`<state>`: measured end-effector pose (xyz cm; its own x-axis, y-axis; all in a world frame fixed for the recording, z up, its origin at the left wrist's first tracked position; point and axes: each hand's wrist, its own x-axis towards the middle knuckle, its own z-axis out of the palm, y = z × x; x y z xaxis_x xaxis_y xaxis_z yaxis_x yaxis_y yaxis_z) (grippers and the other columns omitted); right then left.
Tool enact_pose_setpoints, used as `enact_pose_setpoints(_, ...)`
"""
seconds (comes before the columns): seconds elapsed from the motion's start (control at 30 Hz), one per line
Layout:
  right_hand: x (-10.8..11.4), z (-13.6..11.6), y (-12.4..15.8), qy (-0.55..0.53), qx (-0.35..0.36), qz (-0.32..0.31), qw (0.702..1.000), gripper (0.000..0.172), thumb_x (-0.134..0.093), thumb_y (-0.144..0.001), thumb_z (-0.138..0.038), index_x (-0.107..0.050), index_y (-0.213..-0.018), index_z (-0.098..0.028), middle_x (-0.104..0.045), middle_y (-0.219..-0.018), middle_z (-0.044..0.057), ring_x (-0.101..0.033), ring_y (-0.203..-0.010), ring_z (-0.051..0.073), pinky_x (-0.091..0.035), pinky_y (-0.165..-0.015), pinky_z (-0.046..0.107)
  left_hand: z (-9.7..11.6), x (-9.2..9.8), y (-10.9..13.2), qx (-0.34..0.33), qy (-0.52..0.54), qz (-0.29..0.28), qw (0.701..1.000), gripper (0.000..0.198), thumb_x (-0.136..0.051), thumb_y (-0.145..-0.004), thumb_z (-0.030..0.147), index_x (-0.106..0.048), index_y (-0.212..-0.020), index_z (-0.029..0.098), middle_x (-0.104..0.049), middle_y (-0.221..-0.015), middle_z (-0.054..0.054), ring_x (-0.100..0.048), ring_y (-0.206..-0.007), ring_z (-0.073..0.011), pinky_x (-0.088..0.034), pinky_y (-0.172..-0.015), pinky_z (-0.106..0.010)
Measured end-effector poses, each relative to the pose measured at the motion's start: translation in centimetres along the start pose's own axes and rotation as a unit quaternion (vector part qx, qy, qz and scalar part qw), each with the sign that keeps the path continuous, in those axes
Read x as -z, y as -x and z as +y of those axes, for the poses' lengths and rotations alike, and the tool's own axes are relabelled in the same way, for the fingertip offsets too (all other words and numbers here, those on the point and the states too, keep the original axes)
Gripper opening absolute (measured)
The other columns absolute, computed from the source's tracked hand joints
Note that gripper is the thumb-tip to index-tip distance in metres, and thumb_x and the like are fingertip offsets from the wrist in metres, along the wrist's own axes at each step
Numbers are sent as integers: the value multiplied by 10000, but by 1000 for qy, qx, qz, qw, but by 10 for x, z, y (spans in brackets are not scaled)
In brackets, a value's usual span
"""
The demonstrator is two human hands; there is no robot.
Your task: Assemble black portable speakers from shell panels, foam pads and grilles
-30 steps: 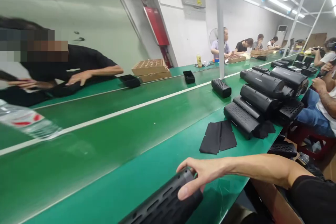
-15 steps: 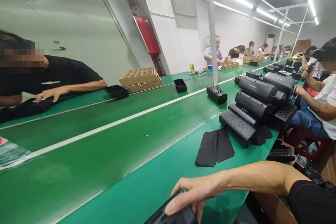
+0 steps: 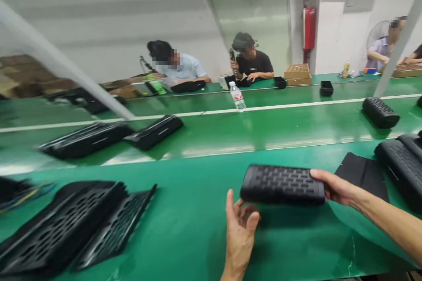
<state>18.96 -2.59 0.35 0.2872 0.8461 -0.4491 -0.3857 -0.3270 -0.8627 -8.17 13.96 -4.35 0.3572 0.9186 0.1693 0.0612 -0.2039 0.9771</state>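
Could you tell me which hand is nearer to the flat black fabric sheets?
Right. The right hand sits just left of the flat black fabric sheets, its grip on a black perforated casing; the left hand is farther left.

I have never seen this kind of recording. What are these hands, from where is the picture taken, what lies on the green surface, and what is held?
There is no machine here: the picture comes from a camera worn on a person's head, looking forward and down, so the two bare hands at the bottom are that person's own. The right hand grips one end of a black perforated casing, held over the green table. The left hand is open, close under the casing's other end; whether it touches is unclear. On the table lie black grille panels to the left, black fabric pieces and more casings to the right, and a water bottle farther off. Other people work across the table.
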Motion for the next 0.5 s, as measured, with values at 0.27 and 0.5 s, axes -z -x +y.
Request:
enact_pose_setpoints(0.27, 38, -106, -108, -109, 46, 261, 958, 387, -633, -1089, -488, -664, -1320, -180, -720, -1176, 81, -721, -902, 184, -643, -786, 361, -1, 1, 32, -15, -108, -14, 994, 520, -699, -911, 538, -703, -1301, 193, -768, -1071, -107, -701, -819, -208, -633, -813, -386)
enact_pose_setpoints(0.5, 92, -143, -147, -34, -8, 319, 947, 313, -484, -1066, -558, -682, -1237, -387, -716, -1123, 199, -724, -730, 207, -591, -609, 392, 7, -12, 35, 10, -68, -17, 997, 338, -677, -887, 336, -764, -1170, 172, -787, -984, -87, -712, -784, -171, -609, -755, -306)
